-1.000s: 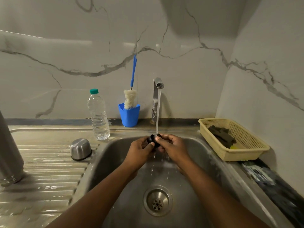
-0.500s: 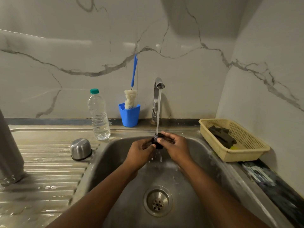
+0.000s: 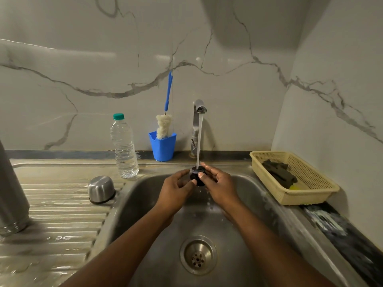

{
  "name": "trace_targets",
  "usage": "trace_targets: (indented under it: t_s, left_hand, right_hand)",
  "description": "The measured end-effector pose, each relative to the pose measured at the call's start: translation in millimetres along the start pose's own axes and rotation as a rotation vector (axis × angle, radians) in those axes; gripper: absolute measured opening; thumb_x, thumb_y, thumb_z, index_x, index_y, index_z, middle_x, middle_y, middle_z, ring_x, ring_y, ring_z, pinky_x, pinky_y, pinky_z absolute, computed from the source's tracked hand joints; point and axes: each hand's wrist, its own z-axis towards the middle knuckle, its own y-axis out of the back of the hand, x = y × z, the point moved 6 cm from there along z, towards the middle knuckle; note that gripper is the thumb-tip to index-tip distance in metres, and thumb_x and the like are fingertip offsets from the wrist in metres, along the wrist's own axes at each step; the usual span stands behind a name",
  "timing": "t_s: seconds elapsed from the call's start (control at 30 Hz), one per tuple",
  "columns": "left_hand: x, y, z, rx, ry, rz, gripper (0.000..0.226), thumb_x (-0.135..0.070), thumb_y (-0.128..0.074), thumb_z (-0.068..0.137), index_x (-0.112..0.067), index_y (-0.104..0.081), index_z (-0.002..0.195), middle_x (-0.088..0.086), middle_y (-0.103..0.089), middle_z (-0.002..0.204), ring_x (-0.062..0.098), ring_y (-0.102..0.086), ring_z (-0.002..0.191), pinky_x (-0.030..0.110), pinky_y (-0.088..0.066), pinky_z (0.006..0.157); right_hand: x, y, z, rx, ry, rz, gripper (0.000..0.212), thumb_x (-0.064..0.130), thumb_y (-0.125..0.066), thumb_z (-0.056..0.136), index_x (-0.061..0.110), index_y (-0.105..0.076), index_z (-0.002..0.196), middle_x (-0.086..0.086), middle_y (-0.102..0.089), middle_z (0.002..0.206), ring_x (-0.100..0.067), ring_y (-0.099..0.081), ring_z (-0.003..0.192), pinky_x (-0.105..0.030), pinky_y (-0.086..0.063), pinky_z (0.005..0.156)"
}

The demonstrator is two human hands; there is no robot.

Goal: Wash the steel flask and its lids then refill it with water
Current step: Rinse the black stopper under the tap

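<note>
While stream hits black lid, left hand, right hand pinch it.

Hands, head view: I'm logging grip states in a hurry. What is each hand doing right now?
Left hand: holding the black lid, pinched between fingertip and thumb.
Right hand: holding the same lid, thumb pressed on its side.

Flask cut off at left edge; fingers partly hide black lid.
</note>
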Motion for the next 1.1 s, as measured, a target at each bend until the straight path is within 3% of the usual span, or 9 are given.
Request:
trace_targets:
  t_s: [0.1, 0.2, 0.37, 0.53, 0.6, 0.67, 0.8, 0.87, 1.1]
  left_hand:
    - [2.6, 3.1, 0.8, -0.03, -0.014, 0.025, 0.03, -0.016, -0.067, 0.101, -0.033, -0.066, 0.126, -0.007, -0.079, 0.111, 0.008, -0.076, 0.104, 0.038, -0.061, 0.096]
    - [4.7, 5.9, 1.8, -0.042, 0.004, -0.008, 0.024, -0.014, -0.065, 0.103, -0.024, -0.073, 0.124, -0.003, -0.081, 0.109, 0.014, -0.077, 0.102, 0.042, -0.062, 0.095]
    - [3.0, 8.0, 1.4, -0.062, 0.021, -0.011, 0.021, -0.014, -0.061, 0.105, -0.016, -0.074, 0.121, 0.0, -0.081, 0.102, 0.014, -0.079, 0.092, 0.026, -0.063, 0.078]
    - [7.8, 9.3, 4.1, -0.111, 0.052, 0.091, 0.024, -0.023, -0.065, 0.103, -0.021, -0.07, 0.126, -0.003, -0.079, 0.106, 0.012, -0.076, 0.093, 0.03, -0.063, 0.082]
    - [4.6, 8.5, 3.5, -0.108, 0.009, 0.162, 0.035, -0.023, -0.066, 0.103, -0.026, -0.063, 0.138, -0.01, -0.07, 0.123, 0.009, -0.07, 0.108, 0.032, -0.06, 0.094]
    - [0.8, 6.7, 3.3, -0.082, -0.031, 0.209, 0.035, -0.019, -0.064, 0.103, -0.026, -0.065, 0.138, -0.011, -0.072, 0.123, 0.004, -0.069, 0.11, 0.031, -0.059, 0.099]
    - [0.6, 4.5, 2.4, -0.062, -0.019, 0.265, 0.027, -0.013, -0.059, 0.105, -0.031, -0.077, 0.116, -0.008, -0.079, 0.091, 0.002, -0.072, 0.082, 0.018, -0.057, 0.072]
    - [-0.5, 3.0, 1.3, -0.059, -0.025, 0.259, 0.028, -0.014, -0.059, 0.106, -0.033, -0.077, 0.112, -0.008, -0.079, 0.086, 0.0, -0.07, 0.072, 0.016, -0.053, 0.064]
    - [-11.8, -1.0, -1.7, -0.03, -0.083, 0.235, 0.038, -0.011, -0.056, 0.106, -0.045, -0.073, 0.103, -0.01, -0.079, 0.095, 0.006, -0.074, 0.091, 0.023, -0.059, 0.082]
  right_hand:
    - [1.5, -7.3, -2.7, 0.09, -0.04, 0.021, 0.043, 0.02, -0.058, 0.106, 0.029, -0.055, 0.148, 0.004, -0.065, 0.14, -0.006, -0.062, 0.121, -0.028, -0.056, 0.102]
    - [0.0, -10.4, -4.0, 0.134, -0.064, 0.056, 0.048, 0.012, -0.056, 0.106, 0.028, -0.051, 0.151, 0.003, -0.062, 0.14, -0.008, -0.063, 0.119, -0.021, -0.059, 0.085]
    - [-4.6, -12.4, -5.2, 0.143, -0.076, 0.049, 0.055, 0.014, -0.066, 0.101, 0.03, -0.051, 0.151, 0.001, -0.059, 0.144, -0.013, -0.062, 0.124, -0.032, -0.059, 0.099]
    - [-6.1, -13.2, -4.0, 0.159, -0.031, -0.104, 0.066, 0.014, -0.078, 0.091, 0.024, -0.051, 0.15, 0.012, -0.061, 0.131, 0.006, -0.059, 0.108, -0.008, -0.05, 0.084]
    - [-10.4, -13.6, -2.7, 0.153, -0.028, -0.151, 0.067, 0.014, -0.083, 0.086, 0.022, -0.054, 0.146, 0.009, -0.065, 0.133, 0.001, -0.062, 0.113, -0.013, -0.052, 0.09]
    - [-12.9, -13.8, -2.8, 0.141, -0.031, -0.185, 0.061, 0.014, -0.087, 0.082, 0.022, -0.06, 0.136, 0.011, -0.068, 0.125, 0.0, -0.063, 0.112, -0.026, -0.055, 0.101]
    - [-14.1, -9.5, 1.7, 0.081, 0.004, -0.207, 0.051, 0.015, -0.086, 0.082, 0.027, -0.064, 0.126, 0.008, -0.07, 0.122, -0.006, -0.065, 0.115, -0.033, -0.054, 0.105]
    - [-12.6, -7.6, 2.0, 0.068, 0.012, -0.207, 0.055, 0.017, -0.085, 0.084, 0.025, -0.063, 0.133, 0.005, -0.068, 0.129, -0.009, -0.063, 0.12, -0.028, -0.051, 0.104]
    - [-13.0, -0.6, 4.2, 0.042, -0.007, -0.21, 0.057, 0.015, -0.084, 0.085, 0.021, -0.062, 0.138, 0.006, -0.067, 0.129, -0.002, -0.061, 0.112, -0.006, -0.043, 0.082]
